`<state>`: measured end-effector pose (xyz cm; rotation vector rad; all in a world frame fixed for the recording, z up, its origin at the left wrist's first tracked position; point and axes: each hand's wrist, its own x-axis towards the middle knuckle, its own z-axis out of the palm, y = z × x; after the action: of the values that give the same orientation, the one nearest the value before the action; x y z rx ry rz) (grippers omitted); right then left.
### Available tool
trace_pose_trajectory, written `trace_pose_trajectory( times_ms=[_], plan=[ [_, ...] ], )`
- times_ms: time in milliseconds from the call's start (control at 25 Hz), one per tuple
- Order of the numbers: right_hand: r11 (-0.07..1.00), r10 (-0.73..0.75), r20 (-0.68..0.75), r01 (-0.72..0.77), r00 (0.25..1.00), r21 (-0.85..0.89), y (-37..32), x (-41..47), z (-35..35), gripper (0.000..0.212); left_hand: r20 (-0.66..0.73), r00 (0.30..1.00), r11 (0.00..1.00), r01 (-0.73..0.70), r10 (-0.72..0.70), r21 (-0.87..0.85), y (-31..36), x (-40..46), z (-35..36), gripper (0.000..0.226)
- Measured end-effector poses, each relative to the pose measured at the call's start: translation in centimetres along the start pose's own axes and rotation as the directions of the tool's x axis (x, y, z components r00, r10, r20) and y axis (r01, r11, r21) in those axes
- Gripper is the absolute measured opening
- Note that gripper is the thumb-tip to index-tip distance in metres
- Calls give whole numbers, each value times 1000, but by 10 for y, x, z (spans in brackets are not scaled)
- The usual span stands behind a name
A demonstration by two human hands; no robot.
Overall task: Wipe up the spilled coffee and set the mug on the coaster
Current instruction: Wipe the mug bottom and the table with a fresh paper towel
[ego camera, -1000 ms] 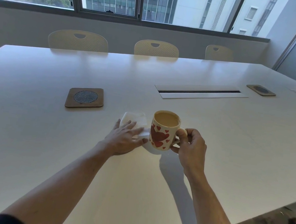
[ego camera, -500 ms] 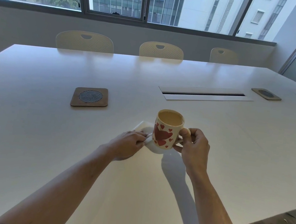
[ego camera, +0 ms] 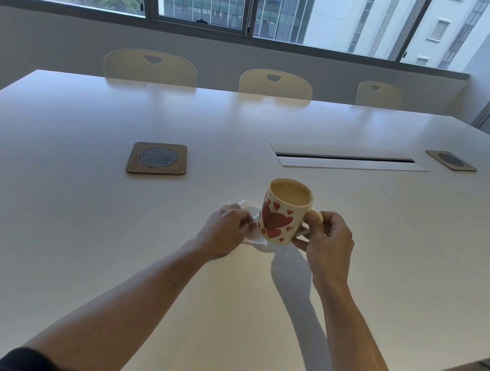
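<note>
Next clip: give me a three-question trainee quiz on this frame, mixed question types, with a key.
1. True or false: the mug stands on the near coaster.
2. Which hand grips the mug's handle?
3. The left hand holds: A) a spoon B) a white napkin C) a phone

Key:
1. False; the coaster is bare, and the mug is held apart from it.
2. The right hand.
3. B
</note>
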<state>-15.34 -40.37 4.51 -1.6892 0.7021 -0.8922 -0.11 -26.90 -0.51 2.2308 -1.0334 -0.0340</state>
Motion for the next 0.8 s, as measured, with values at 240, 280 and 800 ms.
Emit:
trace_pose_trajectory(
  times_ms=[240, 280, 800],
  plan=[
    [1000, -16, -8, 16, 1000, -10, -2, 5, -5, 14, 102, 994, 964, 10, -38, 264, -6, 4, 13, 55],
    [1000, -19, -7, 19, 1000, -12, -3, 5, -5, 14, 142, 989, 956, 0, -43, 293, -6, 7, 13, 56],
    [998, -26, -9, 26, 1000, -49, -4, 7, -8, 14, 335, 899, 926, -345, 280, 151, 4, -30, 1, 46]
  ],
)
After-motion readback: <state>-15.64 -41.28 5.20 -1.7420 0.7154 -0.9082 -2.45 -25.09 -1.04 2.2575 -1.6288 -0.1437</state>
